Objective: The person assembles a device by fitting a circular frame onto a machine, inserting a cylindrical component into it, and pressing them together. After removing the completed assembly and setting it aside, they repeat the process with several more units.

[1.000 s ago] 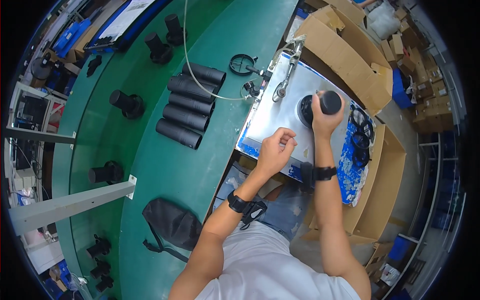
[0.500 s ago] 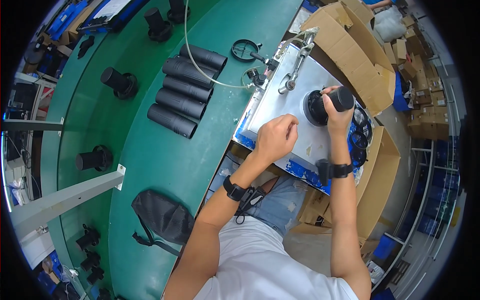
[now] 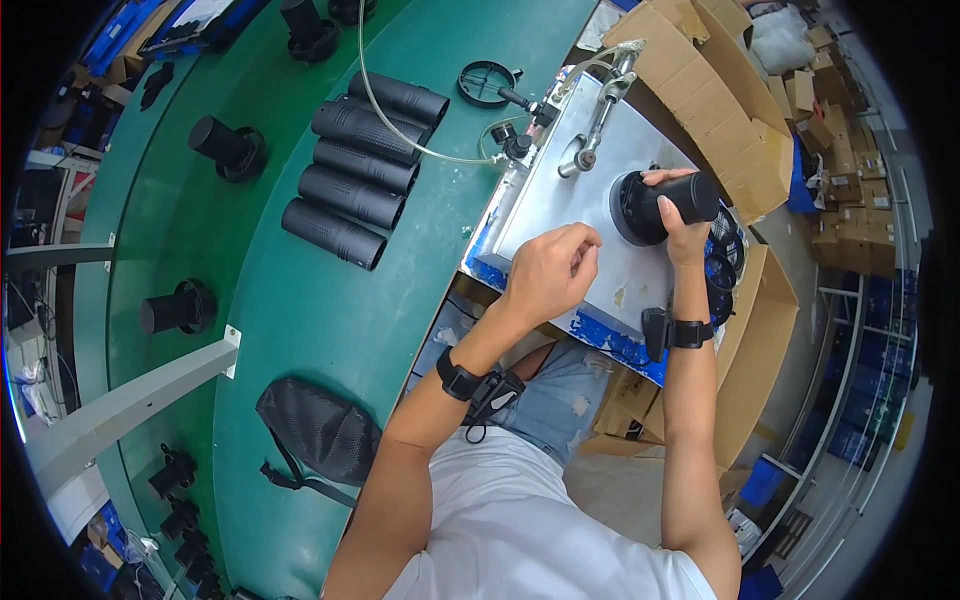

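Note:
My right hand (image 3: 684,222) is wrapped around a black plastic cylinder with a wide round base (image 3: 690,198), its thumb along the side. The base rests against a silver metal plate (image 3: 608,165) on the workbench. Curled closed, my left hand (image 3: 552,272) hovers by the near left part of that plate, apart from the cylinder. Its inner fingers are hidden, so what they hold, if anything, cannot be seen. Beyond the hands a metal lever clamp (image 3: 596,130) is fixed at the plate's far side. Several black rings (image 3: 722,270) lie beside my right wrist.
Several black ribbed tubes (image 3: 350,187) lie on the green table (image 3: 420,265), near a black ring with spokes (image 3: 487,84). A clear hose (image 3: 375,105) crosses above them. A black mesh bag (image 3: 318,430) lies nearer. Cardboard boxes (image 3: 690,90) stand right; flanged cylinders (image 3: 222,145) stand left.
My right hand has shifted its grip on the black cylinder, which has moved slightly to the right. My left hand stays curled in nearly the same place. The view has shifted a little.

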The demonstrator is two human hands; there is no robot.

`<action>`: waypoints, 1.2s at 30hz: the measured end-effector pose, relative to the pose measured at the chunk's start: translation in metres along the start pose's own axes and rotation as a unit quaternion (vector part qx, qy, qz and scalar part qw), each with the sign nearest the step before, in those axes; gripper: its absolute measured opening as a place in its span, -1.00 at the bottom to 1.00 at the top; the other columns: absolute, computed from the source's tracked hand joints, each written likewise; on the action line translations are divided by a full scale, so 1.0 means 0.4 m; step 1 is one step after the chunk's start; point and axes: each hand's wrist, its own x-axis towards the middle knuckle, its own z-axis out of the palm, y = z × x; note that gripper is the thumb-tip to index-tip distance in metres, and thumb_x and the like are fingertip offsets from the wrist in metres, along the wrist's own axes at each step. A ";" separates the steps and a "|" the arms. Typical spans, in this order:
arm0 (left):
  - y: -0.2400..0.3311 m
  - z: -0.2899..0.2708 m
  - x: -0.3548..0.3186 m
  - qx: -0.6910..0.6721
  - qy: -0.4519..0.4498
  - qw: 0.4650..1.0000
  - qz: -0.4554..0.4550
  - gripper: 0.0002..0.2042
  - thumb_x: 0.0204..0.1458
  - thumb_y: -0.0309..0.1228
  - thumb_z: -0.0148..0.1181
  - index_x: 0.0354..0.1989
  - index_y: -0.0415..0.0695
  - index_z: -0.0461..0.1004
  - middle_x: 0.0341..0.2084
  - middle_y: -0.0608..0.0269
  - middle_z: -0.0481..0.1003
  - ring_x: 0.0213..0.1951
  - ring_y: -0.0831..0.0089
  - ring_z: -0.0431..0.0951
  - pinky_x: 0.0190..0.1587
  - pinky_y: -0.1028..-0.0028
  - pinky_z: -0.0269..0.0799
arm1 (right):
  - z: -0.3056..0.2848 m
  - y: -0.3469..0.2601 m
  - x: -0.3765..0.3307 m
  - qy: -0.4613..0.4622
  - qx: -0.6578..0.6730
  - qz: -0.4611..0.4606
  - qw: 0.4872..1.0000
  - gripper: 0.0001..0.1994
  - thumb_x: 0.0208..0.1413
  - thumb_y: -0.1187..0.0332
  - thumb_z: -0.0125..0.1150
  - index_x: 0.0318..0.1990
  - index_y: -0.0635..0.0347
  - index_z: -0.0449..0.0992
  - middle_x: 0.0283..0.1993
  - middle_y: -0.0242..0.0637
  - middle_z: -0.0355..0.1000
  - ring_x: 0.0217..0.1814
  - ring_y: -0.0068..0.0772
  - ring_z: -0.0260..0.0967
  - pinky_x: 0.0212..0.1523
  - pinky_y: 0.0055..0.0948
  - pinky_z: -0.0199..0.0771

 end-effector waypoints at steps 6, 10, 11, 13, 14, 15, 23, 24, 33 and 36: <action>0.022 -0.025 0.011 -0.072 -0.001 0.997 -0.008 -0.92 -0.01 -0.55 0.12 -0.33 -0.21 0.49 -0.59 0.20 0.50 -0.56 0.46 0.53 -0.48 0.48 0.40 | 0.025 -0.029 -0.003 0.074 -0.029 0.005 0.997 -0.66 -0.09 0.38 0.22 -0.12 0.26 0.35 -0.25 -0.19 0.49 -0.14 -0.36 0.42 0.00 -0.36 0.38; -0.001 -0.096 0.117 -0.026 0.066 0.997 -0.006 -0.89 -0.01 -0.55 0.11 -0.31 -0.21 0.50 -0.58 0.17 0.51 -0.51 0.42 0.57 -0.46 0.43 0.41 | 0.030 -0.014 -0.029 0.092 -0.025 0.031 0.995 -0.66 -0.14 0.44 0.21 -0.14 0.26 0.35 -0.27 -0.21 0.48 -0.18 -0.39 0.42 -0.03 -0.38 0.39; -0.001 -0.119 0.173 0.028 0.084 0.996 -0.001 -0.89 -0.01 -0.53 0.12 -0.30 -0.21 0.50 -0.56 0.15 0.52 -0.50 0.35 0.57 -0.43 0.40 0.42 | 0.023 -0.016 -0.031 0.086 -0.024 0.033 0.995 -0.66 -0.14 0.45 0.21 -0.14 0.25 0.35 -0.27 -0.21 0.48 -0.18 -0.39 0.42 -0.04 -0.39 0.39; -0.056 -0.155 0.282 0.148 0.093 0.983 0.050 -0.84 0.06 -0.47 0.09 -0.23 -0.27 0.48 -0.37 0.09 0.54 -0.32 0.27 0.57 -0.31 0.40 0.44 | 0.022 -0.017 -0.036 0.087 -0.001 0.032 0.996 -0.66 -0.14 0.46 0.21 -0.15 0.25 0.35 -0.27 -0.21 0.48 -0.18 -0.40 0.41 -0.04 -0.39 0.39; -0.107 -0.163 0.328 0.262 0.105 0.955 0.088 -0.74 0.06 -0.38 0.10 -0.12 -0.26 0.44 -0.21 -0.02 0.51 -0.19 0.04 0.51 -0.16 0.22 0.42 | 0.024 -0.012 -0.035 0.083 0.007 0.023 0.996 -0.66 -0.15 0.46 0.22 -0.14 0.25 0.35 -0.26 -0.22 0.48 -0.18 -0.40 0.42 -0.03 -0.38 0.39; -0.139 -0.165 0.371 0.338 0.074 0.937 0.049 -0.65 0.07 -0.31 0.10 -0.01 -0.24 0.40 -0.10 -0.06 0.47 -0.11 -0.04 0.48 -0.05 0.11 0.38 | 0.027 -0.008 -0.036 0.086 0.017 0.026 0.996 -0.65 -0.15 0.46 0.22 -0.14 0.23 0.35 -0.26 -0.22 0.48 -0.18 -0.40 0.42 -0.03 -0.38 0.39; -0.235 -0.134 0.485 0.398 -0.136 0.888 -0.185 -0.49 0.18 -0.07 -0.19 -0.26 -0.29 0.58 -0.16 -0.21 0.51 -0.05 -0.08 0.50 0.06 0.11 0.37 | 0.027 -0.018 -0.016 0.113 0.027 0.024 0.993 -0.67 -0.19 0.48 0.24 -0.17 0.20 0.39 -0.29 -0.27 0.51 -0.22 -0.47 0.42 -0.05 -0.41 0.40; -0.236 -0.142 0.486 0.401 -0.133 0.888 -0.183 -0.49 0.18 -0.07 -0.19 -0.26 -0.29 0.58 -0.16 -0.21 0.51 -0.05 -0.08 0.50 0.06 0.11 0.37 | 0.031 -0.030 -0.012 0.109 0.021 0.022 0.994 -0.68 -0.18 0.49 0.23 -0.18 0.20 0.40 -0.29 -0.27 0.52 -0.22 -0.46 0.43 -0.05 -0.40 0.40; -0.266 -0.189 0.474 0.326 -0.211 0.910 -0.147 -0.41 0.20 0.00 -0.24 -0.24 -0.35 0.55 -0.18 -0.28 0.48 -0.05 -0.21 0.45 0.12 0.12 0.31 | 0.015 -0.021 -0.026 0.125 -0.022 0.033 0.991 -0.65 -0.18 0.46 0.33 -0.16 0.22 0.43 -0.30 -0.30 0.52 -0.21 -0.47 0.43 -0.06 -0.41 0.42; -0.340 -0.240 0.447 0.308 -0.200 0.927 -0.081 -0.44 0.21 -0.01 -0.23 -0.12 -0.31 0.52 -0.05 -0.14 0.48 0.00 -0.11 0.45 0.07 0.17 0.34 | -0.041 -0.211 0.087 0.243 0.080 -0.162 0.953 -0.68 0.01 0.11 0.17 -0.29 0.21 0.40 -0.34 -0.23 0.47 -0.33 -0.36 0.41 -0.16 -0.39 0.44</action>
